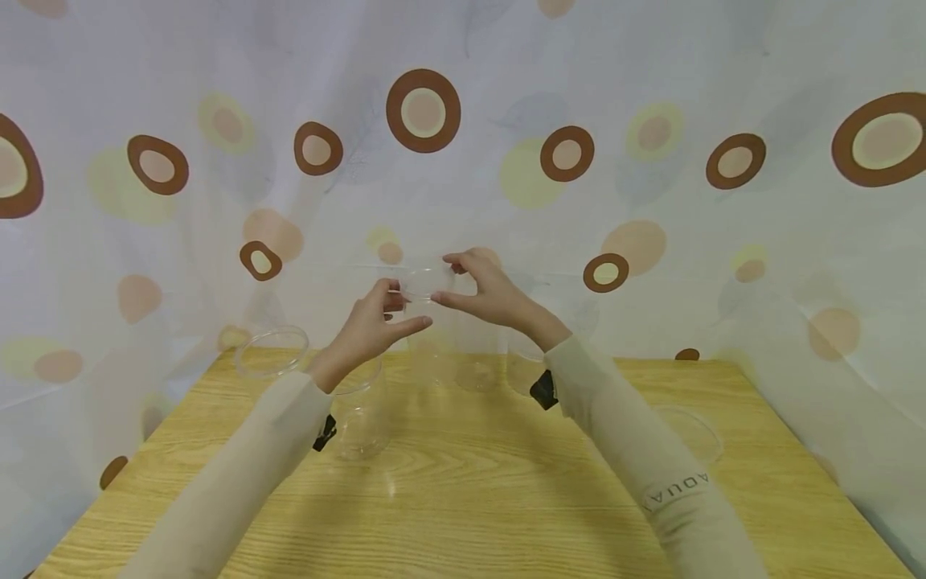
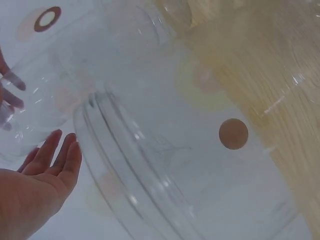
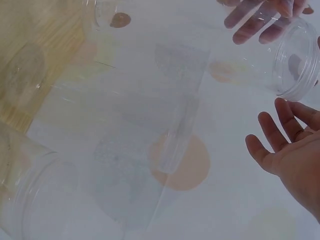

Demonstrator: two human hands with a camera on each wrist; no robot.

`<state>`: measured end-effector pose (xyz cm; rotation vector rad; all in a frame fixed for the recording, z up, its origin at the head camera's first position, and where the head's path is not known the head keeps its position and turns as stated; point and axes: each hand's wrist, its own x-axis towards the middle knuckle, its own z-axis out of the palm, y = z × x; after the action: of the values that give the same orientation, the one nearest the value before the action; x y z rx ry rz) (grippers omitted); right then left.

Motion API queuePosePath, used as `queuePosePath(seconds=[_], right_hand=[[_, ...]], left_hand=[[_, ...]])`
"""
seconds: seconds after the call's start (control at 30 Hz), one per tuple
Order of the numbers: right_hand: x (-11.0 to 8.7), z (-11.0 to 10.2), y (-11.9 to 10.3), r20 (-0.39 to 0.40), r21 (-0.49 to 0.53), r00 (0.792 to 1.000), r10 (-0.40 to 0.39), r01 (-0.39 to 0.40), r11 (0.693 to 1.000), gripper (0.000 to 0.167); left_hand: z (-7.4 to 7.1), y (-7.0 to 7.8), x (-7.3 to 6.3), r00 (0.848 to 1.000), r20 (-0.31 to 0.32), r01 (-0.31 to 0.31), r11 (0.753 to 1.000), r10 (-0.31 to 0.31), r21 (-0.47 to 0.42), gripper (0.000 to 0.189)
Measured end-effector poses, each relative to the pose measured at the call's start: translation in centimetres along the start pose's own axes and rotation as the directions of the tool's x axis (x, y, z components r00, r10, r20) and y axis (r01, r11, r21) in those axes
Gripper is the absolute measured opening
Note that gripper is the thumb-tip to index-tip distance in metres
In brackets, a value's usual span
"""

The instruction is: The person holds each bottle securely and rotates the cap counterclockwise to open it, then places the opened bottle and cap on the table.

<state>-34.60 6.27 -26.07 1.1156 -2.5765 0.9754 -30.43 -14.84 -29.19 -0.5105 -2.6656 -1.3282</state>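
A clear plastic jar (image 1: 428, 283) is between the two hands, above the back of the table. My right hand (image 1: 492, 293) grips it at the rim, thumb low in front and forefinger higher up. Lower on its left side my left hand (image 1: 376, 322) holds it, the thumb across the front. Through the clear wall in the right wrist view, the left fingers (image 3: 250, 22) show behind the jar, close to its ridged rim (image 3: 296, 62). The right fingers (image 3: 275, 132) curve near that rim. In the left wrist view the left hand (image 2: 47, 185) is partly cut off by the edge.
Another clear jar (image 1: 364, 430) stands left of centre on the wooden table (image 1: 463, 515). More clear containers (image 1: 477, 374) stand near the back edge. A round clear rim (image 1: 239, 362) shows at the left and a thin clear ring (image 1: 716, 442) at the right. A patterned curtain (image 1: 463, 185) hangs behind.
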Motion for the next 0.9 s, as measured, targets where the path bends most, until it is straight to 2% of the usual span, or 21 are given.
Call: queuePosePath(seconds=[0.13, 0.4, 0.53, 0.7, 0.9], right_hand=[[-0.9, -0.8, -0.1, 0.003, 0.056, 1.000, -0.012, 0.011, 0.998, 0.057], [-3.0, -1.5, 0.1, 0.059, 0.225, 0.998, 0.020, -0.033, 0.974, 0.058], [-4.1, -1.6, 0.1, 0.060, 0.223, 0.998, 0.008, -0.021, 0.975, 0.061], [-5.2, -1.5, 0.1, 0.020, 0.205, 1.000, -0.001, -0.003, 0.979, 0.064], [-6.2, -1.2, 0.1, -0.013, 0.212, 1.000, 0.021, -0.017, 0.977, 0.062]], left_hand=[[0.7, 0.4, -0.6, 0.998, -0.010, -0.058, 0.997, 0.058, -0.059, 0.067], [2.8, 0.9, -1.7, 0.995, 0.011, -0.095, 0.982, 0.098, -0.166, 0.067], [3.8, 1.0, -2.3, 0.994, 0.030, -0.099, 0.967, 0.109, -0.234, 0.067], [4.7, 1.5, -3.0, 0.989, 0.054, -0.112, 0.942, 0.136, -0.317, 0.069], [5.8, 2.2, -4.2, 0.987, 0.085, -0.101, 0.946, 0.133, -0.308, 0.072]])
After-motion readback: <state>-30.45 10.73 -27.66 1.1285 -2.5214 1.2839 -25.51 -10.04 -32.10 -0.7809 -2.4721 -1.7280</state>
